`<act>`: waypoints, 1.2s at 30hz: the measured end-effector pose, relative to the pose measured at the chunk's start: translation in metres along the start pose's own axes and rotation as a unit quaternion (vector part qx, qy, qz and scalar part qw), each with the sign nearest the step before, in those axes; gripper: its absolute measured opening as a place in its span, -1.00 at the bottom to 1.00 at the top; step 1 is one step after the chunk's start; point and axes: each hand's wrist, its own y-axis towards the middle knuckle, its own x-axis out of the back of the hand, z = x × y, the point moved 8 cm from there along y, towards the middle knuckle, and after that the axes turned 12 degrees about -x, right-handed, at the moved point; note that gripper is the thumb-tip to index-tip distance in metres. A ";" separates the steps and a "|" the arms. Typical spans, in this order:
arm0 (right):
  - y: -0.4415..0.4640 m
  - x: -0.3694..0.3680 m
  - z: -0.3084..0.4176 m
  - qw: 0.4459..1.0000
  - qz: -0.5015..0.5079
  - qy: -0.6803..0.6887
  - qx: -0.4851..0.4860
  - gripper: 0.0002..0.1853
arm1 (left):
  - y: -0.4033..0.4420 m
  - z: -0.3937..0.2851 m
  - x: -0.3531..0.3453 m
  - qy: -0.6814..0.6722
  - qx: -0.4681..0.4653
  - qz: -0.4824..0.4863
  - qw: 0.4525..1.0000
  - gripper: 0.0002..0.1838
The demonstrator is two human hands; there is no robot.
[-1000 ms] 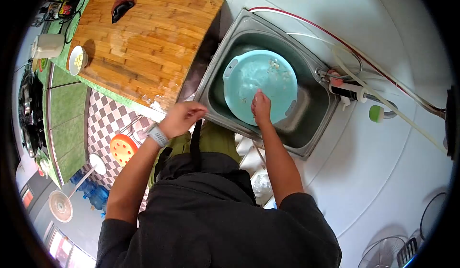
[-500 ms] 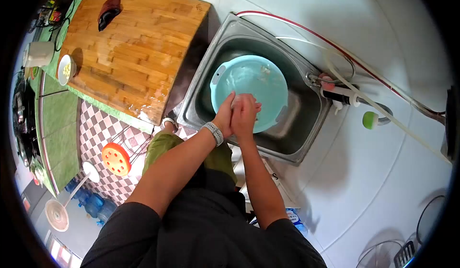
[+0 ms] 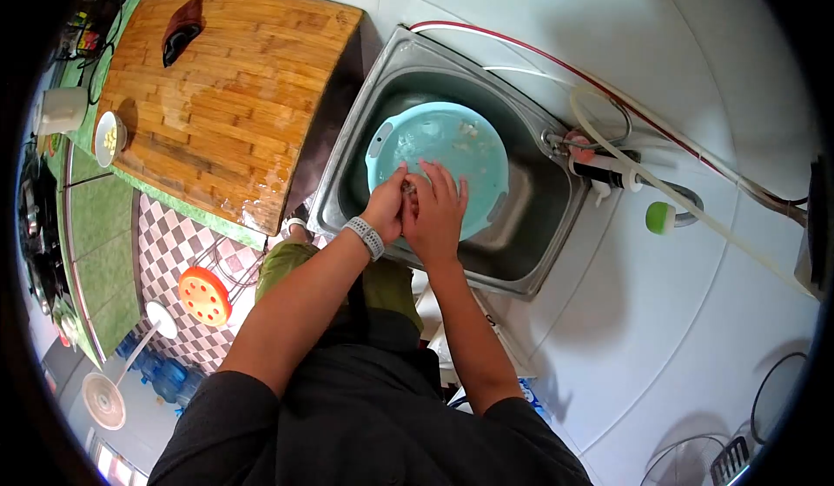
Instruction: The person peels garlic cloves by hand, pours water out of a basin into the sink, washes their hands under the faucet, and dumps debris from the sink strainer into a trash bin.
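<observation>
A light blue basin holding water and small pale bits sits in the metal sink. Over its near edge my two hands meet. My left hand, with a pale band on the wrist, is closed, its fingertips against a small brownish thing too small to name. My right hand touches the same thing with its thumb side, while its other fingers stretch out over the water.
Left of the sink is a wooden board with a dark red cloth-like item and a white bowl of pale yellow pieces. A faucet and hoses are right of the sink. An orange stool stands on the floor.
My left hand has come from beside the sink to join my right hand at the basin. Both have since drawn slightly toward me, and the right fingers have spread. The view has shifted.
</observation>
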 end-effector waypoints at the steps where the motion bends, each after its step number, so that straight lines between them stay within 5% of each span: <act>1: 0.000 -0.002 -0.004 1.000 0.001 0.001 0.001 -0.73 | 0.004 0.002 0.009 0.000 -0.001 -0.001 1.000 -0.59; 3: -0.001 -0.015 -0.015 0.958 0.100 0.267 -0.012 -0.60 | 0.003 -0.001 0.009 0.008 0.012 0.054 0.998 -0.63; 4: -0.003 -0.017 -0.020 0.958 0.098 0.268 -0.010 -0.60 | 0.005 -0.002 0.009 0.009 0.011 0.054 0.998 -0.63; 6: -0.011 -0.030 -0.055 0.887 0.115 0.421 -0.150 -0.56 | 0.000 -0.005 0.012 -0.015 0.018 -0.028 0.999 -0.60; 8: -0.021 -0.056 -0.117 0.755 0.051 0.574 -0.313 -0.52 | -0.006 -0.014 0.014 -0.010 0.015 -0.021 1.000 -0.62; 10: -0.032 -0.067 -0.170 0.652 -0.017 0.627 -0.425 -0.48 | -0.010 -0.021 0.019 0.015 0.016 -0.013 1.000 -0.62; 13: -0.029 -0.074 -0.219 0.594 -0.087 0.625 -0.499 -0.44 | -0.014 -0.027 0.029 0.041 0.001 0.007 0.999 -0.62; 16: -0.011 -0.071 -0.226 0.639 -0.129 0.575 -0.494 -0.42 | -0.023 -0.033 0.032 0.073 -0.008 0.015 0.997 -0.61; 26: 0.063 -0.108 -0.207 0.649 -0.181 0.583 -0.454 -0.48 | -0.046 -0.047 0.040 0.125 -0.014 0.007 0.992 -0.60; 29: 0.086 -0.128 -0.212 0.631 -0.207 0.626 -0.409 -0.55 | -0.051 -0.049 0.043 0.137 -0.006 0.004 0.991 -0.60; 36: 0.114 -0.164 -0.190 0.545 -0.195 0.661 -0.477 -0.67 | -0.063 -0.052 0.044 0.146 -0.003 -0.004 0.989 -0.59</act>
